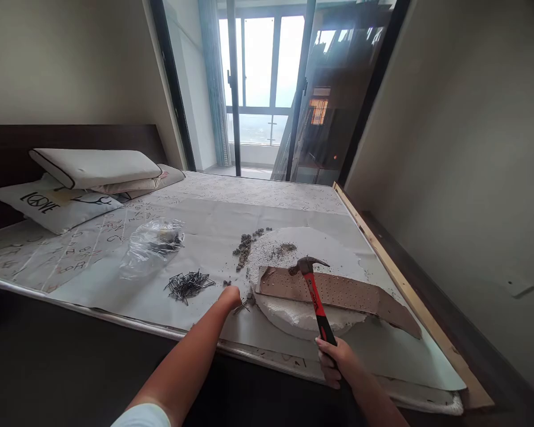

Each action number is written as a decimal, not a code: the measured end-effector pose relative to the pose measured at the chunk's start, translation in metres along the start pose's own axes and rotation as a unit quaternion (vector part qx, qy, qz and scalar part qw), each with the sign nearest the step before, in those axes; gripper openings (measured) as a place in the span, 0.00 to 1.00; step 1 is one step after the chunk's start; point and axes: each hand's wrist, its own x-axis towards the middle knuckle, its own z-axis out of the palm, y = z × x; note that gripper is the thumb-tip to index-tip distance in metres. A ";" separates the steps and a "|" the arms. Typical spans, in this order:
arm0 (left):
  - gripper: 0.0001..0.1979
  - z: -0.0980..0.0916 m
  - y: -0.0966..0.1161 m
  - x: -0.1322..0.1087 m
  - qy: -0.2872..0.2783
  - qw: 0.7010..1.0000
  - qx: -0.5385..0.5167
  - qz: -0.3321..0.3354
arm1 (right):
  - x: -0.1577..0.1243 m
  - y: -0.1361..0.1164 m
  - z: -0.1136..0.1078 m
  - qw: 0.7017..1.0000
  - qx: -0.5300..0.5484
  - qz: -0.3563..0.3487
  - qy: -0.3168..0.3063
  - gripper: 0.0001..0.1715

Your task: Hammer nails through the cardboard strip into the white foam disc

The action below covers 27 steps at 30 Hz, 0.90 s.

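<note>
My right hand [333,359] is wrapped round the black grip of a claw hammer [314,290] with a red and black handle. The hammer's head is over a brown board dotted with holes [293,287], which lies across a thick round white foam slab [338,246]. My left hand [230,296] is low beside the slab's left edge, curled, its fingers mostly hidden. A few loose nails [244,306] show right by it; whether it grips any is unclear. Left of that hand lies a pile of nails [189,286].
A clear plastic bag [153,244] with dark contents lies left of centre. Grey crumbs [244,246] line the slab's left side. Pillows [98,169] rest by the headboard [71,135]. A wooden rail [382,255] runs along the mattress's right edge, near the wall [480,178].
</note>
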 end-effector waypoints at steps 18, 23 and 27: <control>0.19 -0.027 0.074 -0.035 0.131 0.891 -0.418 0.118 | -0.004 -0.006 -0.003 1.000 0.000 -0.005 -0.018 0.29; 0.14 -0.011 0.095 -0.028 0.132 0.915 -0.355 0.140 | -0.006 -0.004 -0.004 1.000 -0.004 -0.004 -0.014 0.29; 0.12 -0.006 0.101 -0.021 0.160 0.921 -0.318 0.160 | -0.009 -0.003 -0.006 1.000 -0.008 -0.016 -0.017 0.29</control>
